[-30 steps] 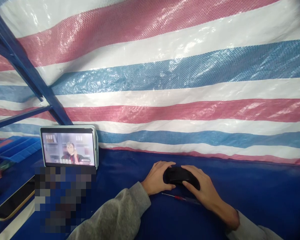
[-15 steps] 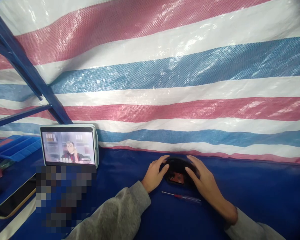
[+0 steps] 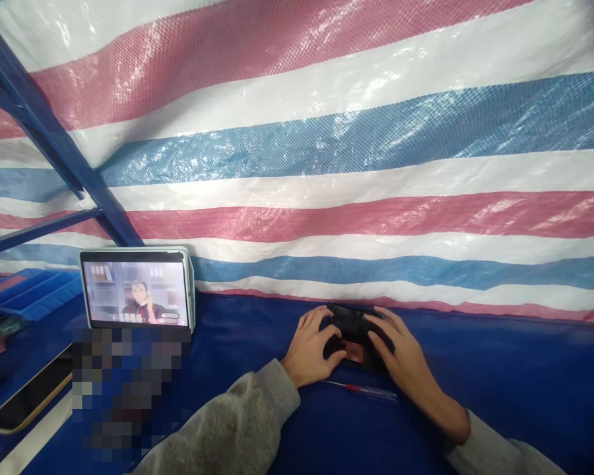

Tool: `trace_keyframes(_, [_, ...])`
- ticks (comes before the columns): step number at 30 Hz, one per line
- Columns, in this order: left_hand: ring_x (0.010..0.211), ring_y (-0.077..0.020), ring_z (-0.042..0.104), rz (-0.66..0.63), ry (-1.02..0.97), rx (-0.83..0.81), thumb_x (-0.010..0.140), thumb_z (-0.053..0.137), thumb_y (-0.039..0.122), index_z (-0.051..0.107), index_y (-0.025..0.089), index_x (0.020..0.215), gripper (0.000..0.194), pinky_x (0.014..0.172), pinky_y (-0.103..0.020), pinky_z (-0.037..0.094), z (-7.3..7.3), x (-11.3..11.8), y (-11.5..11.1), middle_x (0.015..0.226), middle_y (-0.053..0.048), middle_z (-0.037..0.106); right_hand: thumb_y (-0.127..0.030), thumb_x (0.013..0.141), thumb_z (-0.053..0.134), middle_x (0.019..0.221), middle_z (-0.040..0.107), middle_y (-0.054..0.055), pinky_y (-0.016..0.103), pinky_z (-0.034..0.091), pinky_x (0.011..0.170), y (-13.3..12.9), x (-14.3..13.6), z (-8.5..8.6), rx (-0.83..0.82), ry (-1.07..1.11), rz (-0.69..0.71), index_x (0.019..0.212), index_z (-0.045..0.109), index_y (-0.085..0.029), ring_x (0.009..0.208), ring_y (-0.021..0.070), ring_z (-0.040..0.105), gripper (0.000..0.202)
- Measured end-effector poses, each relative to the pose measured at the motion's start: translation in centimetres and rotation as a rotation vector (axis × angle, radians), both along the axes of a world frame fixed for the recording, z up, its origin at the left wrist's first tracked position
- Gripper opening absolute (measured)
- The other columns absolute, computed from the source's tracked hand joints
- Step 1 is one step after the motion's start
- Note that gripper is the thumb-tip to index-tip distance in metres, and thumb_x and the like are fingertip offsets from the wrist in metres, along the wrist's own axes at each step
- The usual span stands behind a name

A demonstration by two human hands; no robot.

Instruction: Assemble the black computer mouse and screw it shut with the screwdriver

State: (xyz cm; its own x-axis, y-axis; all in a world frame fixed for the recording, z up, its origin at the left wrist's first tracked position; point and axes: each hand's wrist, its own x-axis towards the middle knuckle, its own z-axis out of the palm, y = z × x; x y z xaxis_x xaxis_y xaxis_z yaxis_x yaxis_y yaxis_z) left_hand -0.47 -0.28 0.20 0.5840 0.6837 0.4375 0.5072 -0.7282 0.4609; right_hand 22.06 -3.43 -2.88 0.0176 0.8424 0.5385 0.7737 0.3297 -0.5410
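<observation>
A black plastic casing [image 3: 347, 321] with a reddish-brown circuit board [image 3: 354, 352] exposed near its front edge lies on the blue table. My left hand [image 3: 313, 348] grips the casing's left side, its fingers bent along the far edge and its thumb by the board. On the opposite side, my right hand [image 3: 398, 340] is wrapped round the right edge, fingers resting on the top and thumb near the front. Both hands cover parts of the casing, so its exact kind is unclear. Just in front lies a screwdriver [image 3: 361, 390] with a red and clear handle, touched by neither hand.
At left a tablet [image 3: 137, 290] in a pale case stands upright, playing a cartoon. A phone [image 3: 30, 389] lies nearer me, beside a blurred-out patch. Blue compartment trays [image 3: 39, 297] and a blurred hand stand farther left. Behind the table hangs a striped tarp [image 3: 327, 185], with a blue metal frame [image 3: 69, 145].
My left hand has moved slightly right and down, its thumb now by the circuit board. The casing looks shifted or tilted between my hands. My right hand has barely moved.
</observation>
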Motion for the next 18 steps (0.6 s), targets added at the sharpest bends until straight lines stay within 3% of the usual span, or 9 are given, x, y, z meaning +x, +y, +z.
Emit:
trace_keyframes(4, [0.128,-0.0307,0.043,-0.011,-0.034,0.042,0.080,0.073,0.029,0.065,0.021,0.099,0.022,0.106,-0.049,0.037,-0.2,-0.1,0.2,0.129,-0.010,0.051,-0.034,0.093,0.048,0.129,0.054,0.010,0.045,0.047,0.101,-0.9,-0.6,1.4,0.094,0.003,-0.033,0.113,0.064,-0.023,0.119,0.0246,0.054,0.028])
trace_keyframes(8, [0.125,-0.0276,0.047,0.005,-0.093,0.114,0.090,0.062,0.035,0.063,0.022,0.112,0.025,0.104,-0.046,0.040,0.6,0.3,0.2,0.130,-0.010,0.053,-0.031,0.091,0.052,0.123,0.058,0.009,0.043,0.046,0.099,-1.8,-1.4,2.3,0.175,0.001,0.043,0.119,0.060,-0.024,0.115,0.0236,0.055,0.030])
trace_keyframes(13, [0.113,-0.0217,0.058,-0.001,-0.160,0.152,0.094,0.057,0.038,0.060,0.021,0.115,0.027,0.104,-0.040,0.040,1.7,1.4,0.1,0.115,-0.007,0.066,-0.037,0.091,0.053,0.122,0.060,0.009,0.042,0.047,0.097,-1.9,-1.8,2.1,0.088,0.016,0.029,0.127,0.056,-0.024,0.113,0.0245,0.057,0.038])
trace_keyframes(18, [0.112,-0.0221,0.061,-0.011,-0.216,0.181,0.095,0.055,0.038,0.061,0.021,0.117,0.029,0.103,-0.040,0.040,1.1,1.6,0.0,0.114,-0.007,0.069,-0.042,0.089,0.055,0.113,0.066,0.008,0.040,0.050,0.092,-2.0,-2.1,2.3,0.067,0.045,0.001,0.121,0.061,-0.024,0.103,0.0243,0.062,0.037])
